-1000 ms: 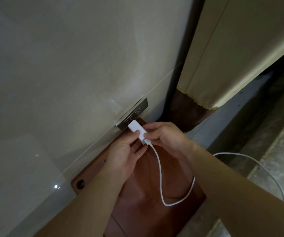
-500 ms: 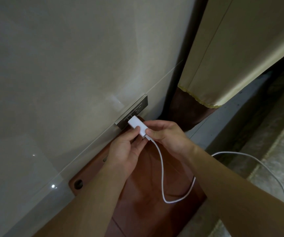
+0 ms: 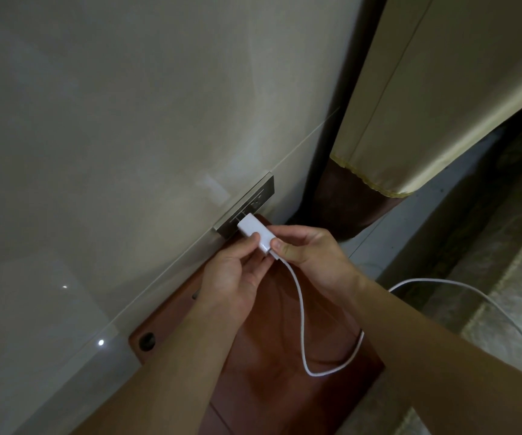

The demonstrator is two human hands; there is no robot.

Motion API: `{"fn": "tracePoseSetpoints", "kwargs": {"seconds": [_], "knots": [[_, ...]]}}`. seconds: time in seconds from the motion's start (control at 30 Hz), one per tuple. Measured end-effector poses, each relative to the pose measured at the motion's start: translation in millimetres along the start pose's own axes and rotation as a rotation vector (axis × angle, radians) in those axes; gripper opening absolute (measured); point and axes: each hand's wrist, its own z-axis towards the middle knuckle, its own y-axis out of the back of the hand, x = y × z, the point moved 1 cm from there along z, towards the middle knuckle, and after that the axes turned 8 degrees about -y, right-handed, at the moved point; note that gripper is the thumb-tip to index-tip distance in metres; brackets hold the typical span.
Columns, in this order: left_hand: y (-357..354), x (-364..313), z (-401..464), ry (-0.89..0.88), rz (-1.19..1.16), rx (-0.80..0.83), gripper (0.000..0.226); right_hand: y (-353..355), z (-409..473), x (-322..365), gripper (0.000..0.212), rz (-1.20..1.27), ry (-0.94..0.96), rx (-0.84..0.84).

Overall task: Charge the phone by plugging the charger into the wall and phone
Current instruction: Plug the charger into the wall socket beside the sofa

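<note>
A white charger block [image 3: 253,230] points its prongs at the grey wall socket [image 3: 247,206], its front end right against the plate. My left hand [image 3: 231,274] pinches the block from below and from the left. My right hand [image 3: 310,255] pinches the block's rear end, where the white cable [image 3: 303,324] leaves it. The cable loops down over a reddish-brown wooden top [image 3: 269,356] and runs off to the right. No phone is in view.
A glossy beige wall [image 3: 128,120] fills the left. A beige curtain with a brown hem [image 3: 394,146] hangs at the right of the socket. A patterned bed cover [image 3: 510,293] lies at the far right.
Both hands have carried the charger block up and left, from a short gap to right against the wall socket plate. The cable loop has shifted slightly.
</note>
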Motion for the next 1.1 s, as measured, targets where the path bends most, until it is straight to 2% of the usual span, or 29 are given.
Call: {"fn": "tracePoseSetpoints", "kwargs": {"seconds": [0.2, 0.47, 0.67, 1.1], "knots": [[-2.9, -3.4, 3.4, -0.013, 0.001, -0.03, 0.012, -4.6, 5.6, 9.0, 0.033, -0.027, -0.006, 0.013], [-4.6, -8.3, 8.2, -0.035, 0.024, -0.004, 0.011, -6.2, 11.7, 9.0, 0.033, -0.01, -0.01, 0.02], [-6.6, -5.1, 8.1, -0.057, 0.014, -0.032, 0.022, -2.0, 14.7, 12.4, 0.034, -0.056, -0.014, 0.038], [-6.2, -4.8, 4.0, -0.055, 0.013, -0.019, 0.01, -3.2, 17.3, 11.2, 0.025, -0.047, -0.065, -0.006]]}}
